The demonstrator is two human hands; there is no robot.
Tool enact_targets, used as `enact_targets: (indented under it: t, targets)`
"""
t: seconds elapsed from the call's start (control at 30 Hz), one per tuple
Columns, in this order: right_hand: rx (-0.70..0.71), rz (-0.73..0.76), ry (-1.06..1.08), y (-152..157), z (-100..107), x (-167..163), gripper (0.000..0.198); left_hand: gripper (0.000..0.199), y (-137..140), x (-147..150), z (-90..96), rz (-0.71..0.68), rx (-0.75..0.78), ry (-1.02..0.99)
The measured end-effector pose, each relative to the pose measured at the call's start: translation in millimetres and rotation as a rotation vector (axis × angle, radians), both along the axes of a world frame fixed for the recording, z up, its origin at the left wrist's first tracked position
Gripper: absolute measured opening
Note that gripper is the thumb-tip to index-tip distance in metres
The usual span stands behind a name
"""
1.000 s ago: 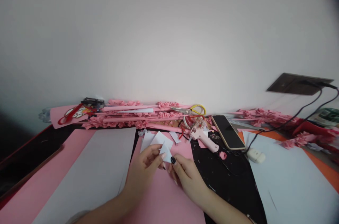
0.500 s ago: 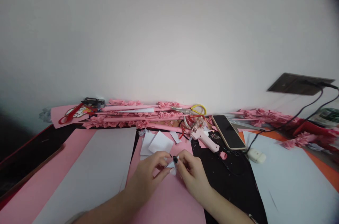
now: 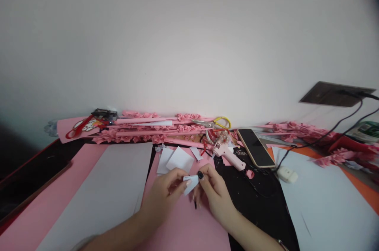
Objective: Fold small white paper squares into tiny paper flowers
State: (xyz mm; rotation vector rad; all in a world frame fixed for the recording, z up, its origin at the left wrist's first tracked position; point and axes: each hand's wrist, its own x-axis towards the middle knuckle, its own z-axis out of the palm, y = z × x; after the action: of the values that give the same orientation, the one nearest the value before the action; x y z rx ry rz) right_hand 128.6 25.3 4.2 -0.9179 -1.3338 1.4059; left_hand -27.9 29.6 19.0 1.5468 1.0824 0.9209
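A small folded piece of white paper (image 3: 190, 185) is held up between both hands, above a pink sheet (image 3: 186, 227). My left hand (image 3: 162, 191) pinches its left side with thumb and fingers. On the right side, my right hand (image 3: 215, 191) grips the paper's edge between a dark-nailed thumb and the fingers. Just beyond the hands lie white paper squares (image 3: 180, 159) and a narrow white strip (image 3: 196, 153).
A pink glue gun (image 3: 229, 156), a phone (image 3: 256, 148) and a white earbud case (image 3: 287, 174) lie to the right. Along the wall are pink paper flower stems (image 3: 142, 134) and yellow-handled scissors (image 3: 220, 122). Large white sheets (image 3: 103, 187) flank the middle.
The white paper has been turned so its flat face shows more. My right hand's fingers now reach lower behind it, and its thumb has shifted slightly right and up.
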Motion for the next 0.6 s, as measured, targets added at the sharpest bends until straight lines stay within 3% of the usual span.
enact_targets:
  t: [0.27, 0.6]
  targets:
    - [0.058, 0.013, -0.154, -0.9, 6.1, 1.8, 0.022, 0.017, 0.8, -2.9, -0.2, 0.071, 0.040, 0.055]
    - [0.112, 0.024, -0.226, 1.3, 2.3, 4.9, 0.021, 0.015, 1.7, -4.4, -2.3, 0.029, 0.049, -0.040]
